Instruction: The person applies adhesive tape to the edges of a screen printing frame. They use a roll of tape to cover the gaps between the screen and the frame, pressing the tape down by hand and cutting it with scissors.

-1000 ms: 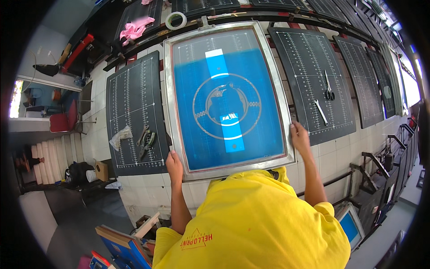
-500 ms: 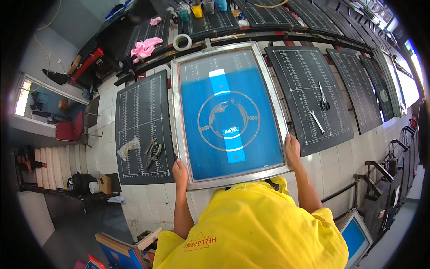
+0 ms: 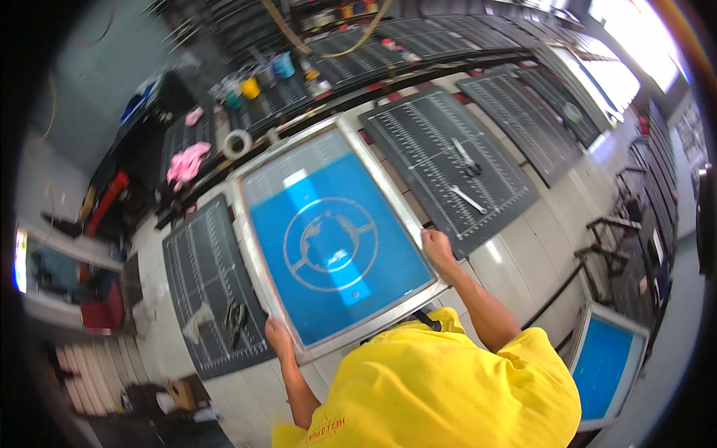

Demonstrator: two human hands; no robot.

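Observation:
In front of me lies a large screen-printing frame (image 3: 377, 322) with a metal rim and blue mesh, which bears a round, pale design (image 3: 331, 243). My left hand (image 3: 280, 337) is closed around its left edge near the close corner. On the opposite edge, my right hand (image 3: 438, 249) grips the rim with bent fingers. The frame sits over a row of dark printing boards, and what is beneath it is only dimly visible through the mesh.
A board at left carries pliers (image 3: 234, 322) and a clear plastic bag (image 3: 198, 321). Scissors (image 3: 467, 157) and a wrench (image 3: 469, 199) lie on the board at right. Beyond are a tape roll (image 3: 237, 144), a pink cloth (image 3: 187, 164) and paint cups. Another blue screen (image 3: 603, 366) leans at lower right.
The whole view has turned, so the frame and boards now appear tilted and shifted to the left. Both hands keep their hold on the frame's side edges.

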